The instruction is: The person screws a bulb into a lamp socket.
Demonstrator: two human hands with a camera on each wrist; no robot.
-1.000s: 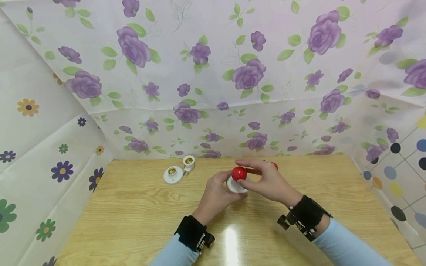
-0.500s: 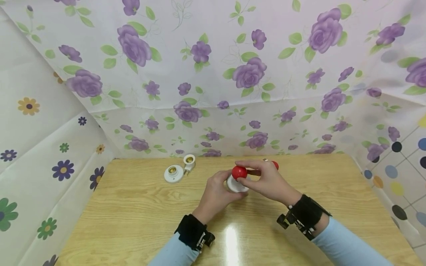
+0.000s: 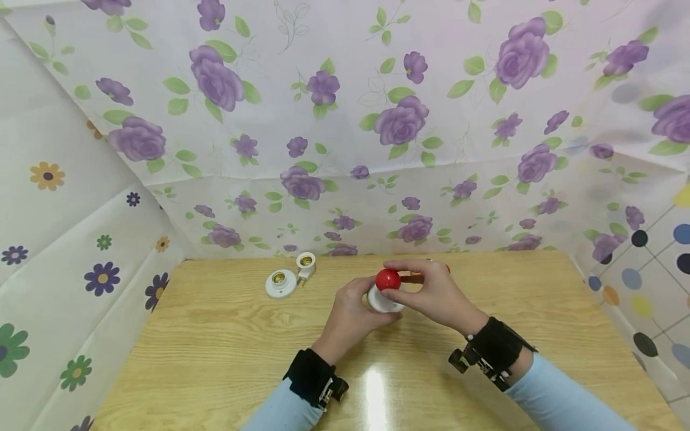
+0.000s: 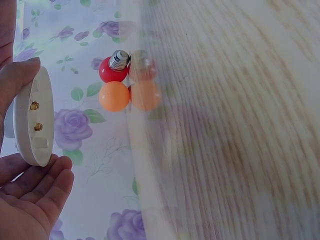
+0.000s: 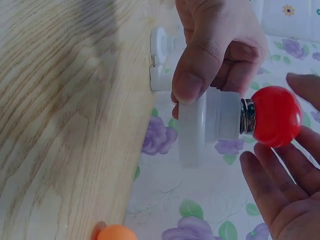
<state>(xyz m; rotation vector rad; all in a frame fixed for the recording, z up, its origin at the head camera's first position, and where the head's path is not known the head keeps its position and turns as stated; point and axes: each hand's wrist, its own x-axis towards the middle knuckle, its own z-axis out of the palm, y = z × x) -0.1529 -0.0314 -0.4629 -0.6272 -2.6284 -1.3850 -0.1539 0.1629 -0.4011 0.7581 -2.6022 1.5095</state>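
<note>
My left hand [image 3: 353, 314] grips a white round lamp holder [image 5: 192, 135] by the edge of its base, thumb on one side and fingers on the other. The holder is up off the table, and brass terminals show on its underside in the left wrist view. A red light bulb [image 5: 277, 116] sits at the socket's mouth, with part of its metal screw cap still showing outside. The thumb and fingers of my right hand [image 3: 436, 296] are around the bulb's red globe.
At the back left of the wooden table [image 3: 226, 341] stand another round lamp holder [image 3: 280, 284] and a plug-in lamp socket [image 3: 305, 263]. A second red bulb [image 4: 111, 72] and an orange bulb [image 4: 114, 96] lie beyond my right hand. A floral sheet [image 3: 345, 120] hangs behind.
My right thumb and fingers have shifted slightly around the red light bulb. The left hand and the lamp holder have stayed in place.
</note>
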